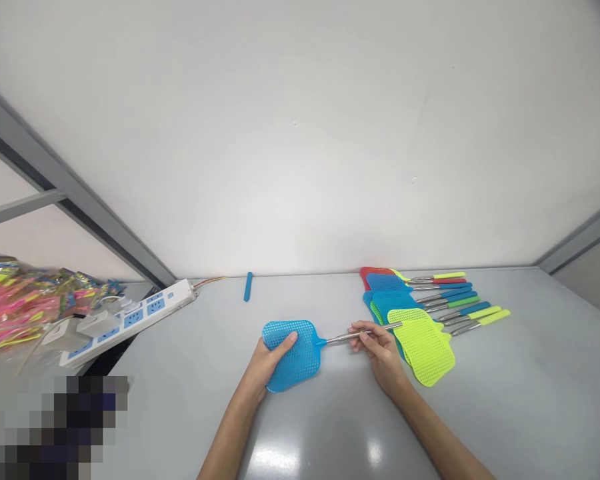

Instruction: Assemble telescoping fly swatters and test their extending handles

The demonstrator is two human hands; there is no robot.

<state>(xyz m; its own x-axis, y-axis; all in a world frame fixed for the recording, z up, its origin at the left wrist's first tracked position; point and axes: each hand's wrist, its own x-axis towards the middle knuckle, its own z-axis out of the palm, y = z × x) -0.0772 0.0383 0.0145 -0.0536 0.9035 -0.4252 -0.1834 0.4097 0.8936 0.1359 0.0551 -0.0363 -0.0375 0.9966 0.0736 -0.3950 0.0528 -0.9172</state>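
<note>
A blue fly swatter (pixel 300 353) with a perforated head and a bare metal rod is held level above the grey table. My left hand (pixel 273 360) grips the head, thumb lying across its mesh. The fingers of my right hand (pixel 380 353) pinch the metal rod, whose end points right without a coloured grip on it. Just beyond my right hand lies a stack of fly swatters (pixel 425 347) in yellow-green, blue, green and red, their handles pointing right. A loose blue handle grip (pixel 249 287) lies near the wall, left of the held swatter.
At the left stands a white power strip (pixel 180 293) with plugs in it and a cable. Beside it are colourful plastic-wrapped packages (pixel 25 300). A white wall (pixel 300 167) bounds the table's back edge, with grey metal frame bars at both sides.
</note>
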